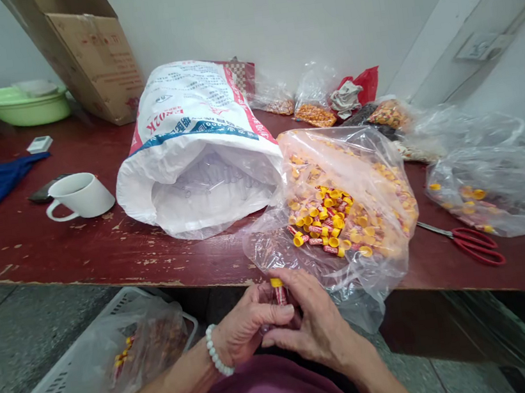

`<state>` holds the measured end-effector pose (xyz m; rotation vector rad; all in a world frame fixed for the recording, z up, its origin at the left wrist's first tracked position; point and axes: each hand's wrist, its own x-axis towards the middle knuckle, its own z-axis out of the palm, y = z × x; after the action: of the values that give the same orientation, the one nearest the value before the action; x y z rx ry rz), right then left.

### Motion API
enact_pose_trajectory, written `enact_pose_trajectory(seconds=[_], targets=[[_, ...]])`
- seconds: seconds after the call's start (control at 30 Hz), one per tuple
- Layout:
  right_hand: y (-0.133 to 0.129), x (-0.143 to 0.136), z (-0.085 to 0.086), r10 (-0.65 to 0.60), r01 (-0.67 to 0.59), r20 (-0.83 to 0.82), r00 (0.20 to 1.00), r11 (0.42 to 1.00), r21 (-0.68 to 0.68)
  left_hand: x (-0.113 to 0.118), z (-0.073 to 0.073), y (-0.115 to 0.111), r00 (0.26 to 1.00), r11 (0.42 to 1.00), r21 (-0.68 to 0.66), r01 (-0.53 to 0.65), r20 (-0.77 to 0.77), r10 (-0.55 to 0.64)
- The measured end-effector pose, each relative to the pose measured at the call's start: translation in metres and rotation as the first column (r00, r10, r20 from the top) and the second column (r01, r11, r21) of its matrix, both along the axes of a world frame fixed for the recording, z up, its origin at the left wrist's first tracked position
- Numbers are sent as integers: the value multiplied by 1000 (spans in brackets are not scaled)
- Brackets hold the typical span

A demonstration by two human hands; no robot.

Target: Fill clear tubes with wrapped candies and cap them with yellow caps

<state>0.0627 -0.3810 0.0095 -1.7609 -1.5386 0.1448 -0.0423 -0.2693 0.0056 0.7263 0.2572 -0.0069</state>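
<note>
Between the fingertips of the left hand (241, 331) and the right hand (315, 325), both closed around it, a small yellow-capped tube (279, 291) stands just below the open bag of tubes (343, 218), probably being capped, and needs firm pressing next.

Yellow-capped red tube (279, 290), red scissors (475, 242)
</note>
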Motion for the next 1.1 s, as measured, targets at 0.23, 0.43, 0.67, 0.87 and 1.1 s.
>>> enact_pose_trajectory(seconds=[0.23,0.43,0.67,0.87,1.1], targets=[[2,3,-11,47,-48,-48,998,999,-18,2,-9,15,998,997,32,65,12,-66],[8,3,-6,-71,71,-111,991,997,-5,6,-3,22,995,995,2,98,3,-98],[13,2,-3,-67,59,-387,920,998,-31,9,-8,21,995,987,-129,99,31,-96],[17,-2,-6,-27,33,-439,898,999,5,8,-9,24,995,983,-158,91,47,-84],[28,25,-5,-63,68,98,993,997,-48,11,-13,32,992,989,97,-109,-47,114]])
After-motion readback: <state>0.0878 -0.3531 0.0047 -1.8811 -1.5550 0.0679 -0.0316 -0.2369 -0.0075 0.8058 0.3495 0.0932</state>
